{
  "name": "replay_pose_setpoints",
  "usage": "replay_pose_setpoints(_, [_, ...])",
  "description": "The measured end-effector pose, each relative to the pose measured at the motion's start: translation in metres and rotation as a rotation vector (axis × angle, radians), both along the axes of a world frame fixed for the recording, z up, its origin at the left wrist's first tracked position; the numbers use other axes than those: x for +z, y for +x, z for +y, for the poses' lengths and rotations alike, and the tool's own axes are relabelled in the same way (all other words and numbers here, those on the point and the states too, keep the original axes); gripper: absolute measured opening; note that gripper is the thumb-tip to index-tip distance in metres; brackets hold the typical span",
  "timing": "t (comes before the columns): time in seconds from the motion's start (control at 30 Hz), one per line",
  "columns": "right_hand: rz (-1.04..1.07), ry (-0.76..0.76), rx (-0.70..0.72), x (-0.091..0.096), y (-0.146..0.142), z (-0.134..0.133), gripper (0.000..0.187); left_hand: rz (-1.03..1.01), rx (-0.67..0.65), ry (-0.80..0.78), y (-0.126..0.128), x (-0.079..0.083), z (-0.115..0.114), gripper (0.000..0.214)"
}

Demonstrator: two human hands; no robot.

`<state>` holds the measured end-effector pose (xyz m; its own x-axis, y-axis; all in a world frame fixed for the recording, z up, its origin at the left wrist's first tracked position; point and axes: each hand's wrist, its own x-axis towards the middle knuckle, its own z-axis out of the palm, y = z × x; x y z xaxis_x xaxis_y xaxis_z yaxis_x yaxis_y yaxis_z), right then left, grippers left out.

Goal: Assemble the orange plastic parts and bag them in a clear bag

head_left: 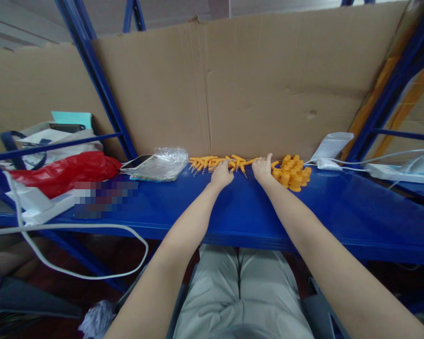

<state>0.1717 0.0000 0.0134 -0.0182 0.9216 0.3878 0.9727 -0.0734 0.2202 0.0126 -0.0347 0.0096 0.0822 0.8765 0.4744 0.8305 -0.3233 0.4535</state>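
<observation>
A row of orange-handled pieces with metal spirals [202, 163], which look like corkscrews, lies along the back of the blue shelf top. My left hand [222, 175] rests over the middle of this row, its fingers bent down among the pieces. What they grip, if anything, is hidden. Further right, my right hand [263, 169] has its thumb raised and its fingers curled at the end of an orange corkscrew handle [250, 162]. Just beyond that hand stands a tight cluster of orange cup-shaped parts [292, 172].
A cardboard sheet [233, 89] backs the blue shelf [247, 216]. Left of the row lie plastic-wrapped packets [162, 165], a red bag [70, 172] and a white power strip [53, 209] with a looping cable. Clear plastic bags [330, 149] and thin cables are at the right.
</observation>
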Motion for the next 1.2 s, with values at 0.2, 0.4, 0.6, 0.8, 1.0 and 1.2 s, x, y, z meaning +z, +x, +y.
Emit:
replay_pose_setpoints(0.2, [0.121, 0.211, 0.046, 0.009, 0.002, -0.011, 0.053, -0.020, 0.003, 0.008, 0.000, 0.000, 0.001, 0.051])
replay_pose_setpoints(0.4, [0.171, 0.287, 0.140, 0.023, -0.001, -0.024, 0.051, -0.066, -0.026, 0.106, -0.002, 0.002, -0.002, 0.067])
replay_pose_setpoints(0.6, [0.010, 0.239, 0.406, 0.025, -0.002, -0.048, 0.044, -0.011, -0.123, 0.131, -0.002, 0.004, -0.004, 0.057])
replay_pose_setpoints(0.8, [0.127, 0.214, 0.463, 0.015, 0.007, -0.060, 0.037, -0.023, -0.159, 0.182, -0.001, 0.008, -0.005, 0.052])
replay_pose_setpoints(1.0, [0.375, 0.171, 0.530, 0.014, 0.035, -0.044, 0.032, -0.109, -0.174, 0.274, 0.000, 0.011, -0.007, 0.041])
replay_pose_setpoints(1.2, [0.784, 0.101, 0.714, 0.006, 0.049, -0.027, 0.033, -0.139, -0.088, 0.274, -0.001, 0.013, -0.008, 0.035])
